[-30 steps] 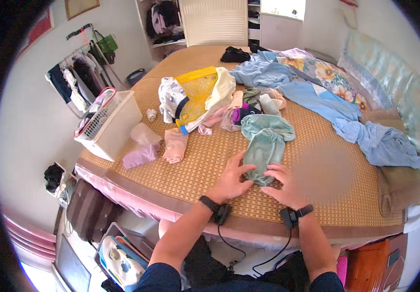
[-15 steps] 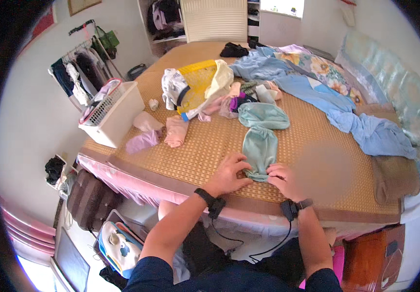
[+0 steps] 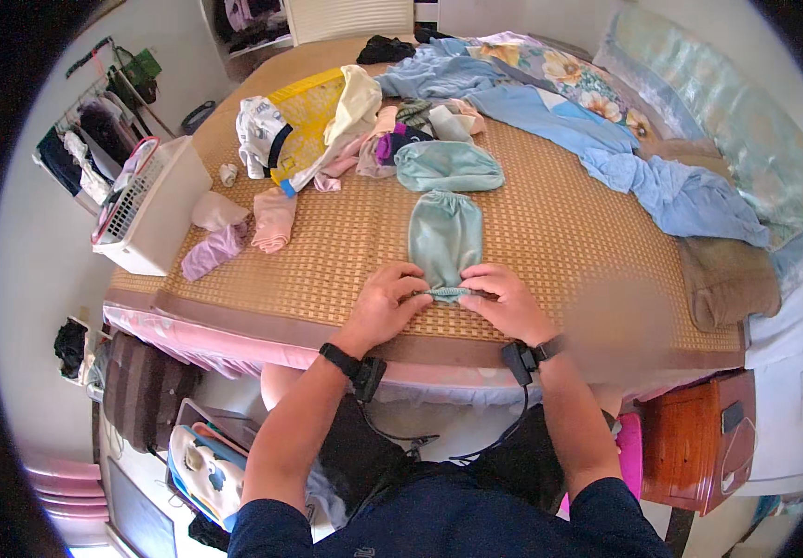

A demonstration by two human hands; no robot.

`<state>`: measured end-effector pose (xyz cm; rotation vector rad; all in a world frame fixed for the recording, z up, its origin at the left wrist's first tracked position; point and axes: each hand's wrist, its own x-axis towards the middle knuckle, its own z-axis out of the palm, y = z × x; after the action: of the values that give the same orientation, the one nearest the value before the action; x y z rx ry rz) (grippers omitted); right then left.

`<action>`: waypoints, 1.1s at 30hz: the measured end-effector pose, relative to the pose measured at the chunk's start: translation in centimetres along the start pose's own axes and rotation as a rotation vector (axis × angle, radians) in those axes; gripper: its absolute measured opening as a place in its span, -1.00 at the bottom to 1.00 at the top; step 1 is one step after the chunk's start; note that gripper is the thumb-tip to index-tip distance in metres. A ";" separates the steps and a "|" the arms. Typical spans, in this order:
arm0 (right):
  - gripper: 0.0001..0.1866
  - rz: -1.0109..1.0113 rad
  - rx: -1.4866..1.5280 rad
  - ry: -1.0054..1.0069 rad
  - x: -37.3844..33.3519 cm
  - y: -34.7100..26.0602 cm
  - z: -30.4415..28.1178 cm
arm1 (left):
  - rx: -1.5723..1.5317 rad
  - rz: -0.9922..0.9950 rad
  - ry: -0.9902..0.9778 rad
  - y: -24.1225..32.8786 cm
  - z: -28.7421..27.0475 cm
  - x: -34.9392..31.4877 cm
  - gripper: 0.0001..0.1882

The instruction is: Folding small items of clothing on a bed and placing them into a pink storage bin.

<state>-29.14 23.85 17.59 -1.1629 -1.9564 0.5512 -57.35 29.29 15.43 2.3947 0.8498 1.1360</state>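
A mint-green sleeve cover [image 3: 445, 232] with gathered elastic ends lies flat on the woven mat [image 3: 327, 246], close to the bed's near edge. My left hand [image 3: 388, 302] pinches the left corner of its near end, thumb and fingers pressed together. On the right corner, my right hand [image 3: 504, 299] grips the same cuff in a like pinch. Between the two hands the near elastic edge looks rolled or folded up. Just beyond lies a second mint-green sleeve cover [image 3: 450, 167], spread sideways.
Past it sits a pile of mixed clothes with a yellow garment [image 3: 313, 107]. Folded pink cloth [image 3: 274, 220] and a white basket [image 3: 164, 209] are on the left. Blue bedding [image 3: 690, 200] and a brown pillow [image 3: 727, 279] line the right. A wooden cabinet [image 3: 685, 446] stands below.
The view has shifted, moving the bed's things left and up in the picture. Both hands stay at the sleeve cover's near end, whose edge now looks more rolled up.
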 end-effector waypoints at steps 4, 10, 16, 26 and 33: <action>-0.74 0.016 0.007 0.058 0.2 0.5 0.9 | 0.023 0.001 0.019 0.2 0.0 0.2 -0.82; -0.70 0.063 0.047 0.103 0.6 0.6 1.3 | 0.086 -0.041 0.042 0.5 0.6 0.5 -0.83; -0.70 0.142 -0.016 0.156 0.9 -0.2 2.0 | 0.143 -0.122 0.128 0.3 1.6 0.5 -0.76; -0.83 -0.140 -0.156 0.252 1.2 0.3 1.9 | 0.116 -0.176 0.154 -0.2 1.8 1.5 -0.75; -0.84 -0.127 -0.222 0.148 1.3 -0.2 2.0 | 0.050 -0.248 0.145 0.2 1.8 1.3 -0.80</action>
<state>-31.14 24.95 17.04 -1.1678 -1.9820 0.1791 -55.17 29.90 15.19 2.1888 1.1976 1.2097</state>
